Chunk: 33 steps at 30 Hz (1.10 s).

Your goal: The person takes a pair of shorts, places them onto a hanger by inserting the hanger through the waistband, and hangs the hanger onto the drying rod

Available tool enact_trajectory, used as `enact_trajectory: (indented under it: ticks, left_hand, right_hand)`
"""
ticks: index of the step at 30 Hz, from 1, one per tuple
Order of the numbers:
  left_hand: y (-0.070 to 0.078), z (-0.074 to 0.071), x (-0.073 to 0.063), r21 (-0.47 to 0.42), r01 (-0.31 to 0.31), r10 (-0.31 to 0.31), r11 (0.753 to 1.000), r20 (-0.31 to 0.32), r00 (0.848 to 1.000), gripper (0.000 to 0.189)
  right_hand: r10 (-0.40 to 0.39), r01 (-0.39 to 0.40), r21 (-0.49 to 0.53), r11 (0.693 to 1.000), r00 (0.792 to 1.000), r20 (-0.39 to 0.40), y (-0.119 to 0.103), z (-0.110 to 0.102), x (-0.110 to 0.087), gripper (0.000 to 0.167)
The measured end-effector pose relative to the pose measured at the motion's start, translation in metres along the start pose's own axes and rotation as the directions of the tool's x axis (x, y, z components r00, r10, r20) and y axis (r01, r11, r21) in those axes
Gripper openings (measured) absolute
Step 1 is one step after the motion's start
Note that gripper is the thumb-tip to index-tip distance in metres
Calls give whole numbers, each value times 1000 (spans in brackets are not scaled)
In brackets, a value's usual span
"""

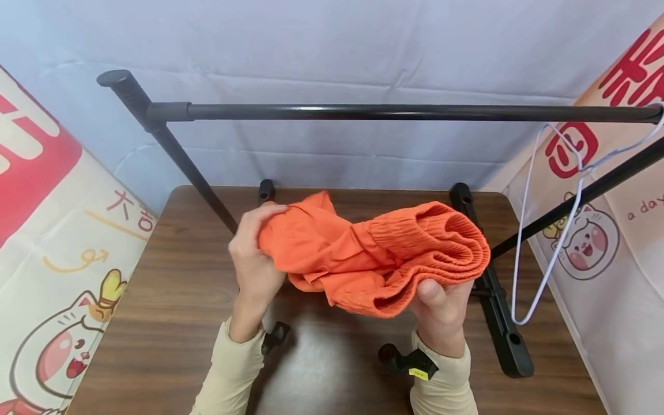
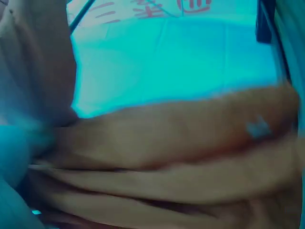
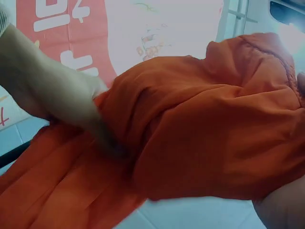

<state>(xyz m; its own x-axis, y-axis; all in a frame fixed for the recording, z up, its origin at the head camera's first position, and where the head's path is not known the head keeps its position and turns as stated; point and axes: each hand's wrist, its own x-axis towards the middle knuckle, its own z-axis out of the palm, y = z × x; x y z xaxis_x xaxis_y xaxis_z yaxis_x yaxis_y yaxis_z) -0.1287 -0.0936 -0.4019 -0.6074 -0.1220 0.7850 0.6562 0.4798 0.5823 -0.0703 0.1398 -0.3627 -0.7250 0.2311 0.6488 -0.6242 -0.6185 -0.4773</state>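
Note:
An orange garment [image 1: 353, 248] with a gathered elastic band is bunched up in the air above the table. My left hand [image 1: 254, 253] grips its left end, fingers over the top of the cloth. At the elastic end on the right, my right hand [image 1: 446, 311] holds the band with the thumb in front; its other fingers are hidden behind the fabric. Off-colour and blurred, the garment [image 2: 181, 138] fills the lower part of the left wrist view. Folds of the garment [image 3: 205, 129] hang across the right wrist view, where the left hand [image 3: 62, 90] reaches into them.
A black rack bar [image 1: 363, 112] runs across above the brown wooden table [image 1: 155, 323], with black feet [image 1: 503, 323] standing on it. One white hanger [image 1: 524, 253] hangs at the bar's right end. Pale cloth walls with printed cartoons surround the table.

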Motion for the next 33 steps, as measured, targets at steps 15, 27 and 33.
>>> enact_trajectory:
  ticks: [15, 27, 33]
  left_hand:
    - [2, 0, -47, 95, 163, -172, 982, 808, 563, 115]
    - [16, -5, -37, -404, 426, -42, 810, 684, 728, 70]
    - [28, 6, -44, -441, 529, -102, 725, 690, 716, 93]
  right_hand:
    - [347, -337, -535, 775, 934, -85, 2, -25, 4, 55]
    - [466, -358, -519, 776, 880, 90, 23, -40, -1, 64]
    - [475, -258, -570, 780, 837, 271, 33, -39, -1, 75]
